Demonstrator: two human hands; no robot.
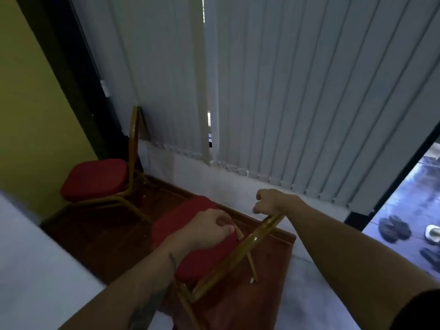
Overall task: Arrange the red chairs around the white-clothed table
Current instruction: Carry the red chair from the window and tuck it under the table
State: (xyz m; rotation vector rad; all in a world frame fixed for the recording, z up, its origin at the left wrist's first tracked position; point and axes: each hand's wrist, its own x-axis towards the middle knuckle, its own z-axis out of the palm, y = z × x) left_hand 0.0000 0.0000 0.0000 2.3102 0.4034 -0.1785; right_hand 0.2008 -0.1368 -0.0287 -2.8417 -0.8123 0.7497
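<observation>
I hold a red-cushioned chair (183, 220) with a gold metal frame, tilted in front of me above the dark red floor. My left hand (209, 225) grips the edge of its red seat. My right hand (269, 202) is closed around the top of the gold frame. A second red chair (95, 178) stands upright in the corner at the left, its back against the blinds. The white-clothed table (35, 258) shows as a blurred white surface at the lower left.
Grey vertical blinds (285, 91) cover the window ahead. A yellow wall (28, 103) rises at the left. At the right an open doorway shows a tiled floor with dark sandals (394, 228) and other footwear. A pale floor strip runs under the blinds.
</observation>
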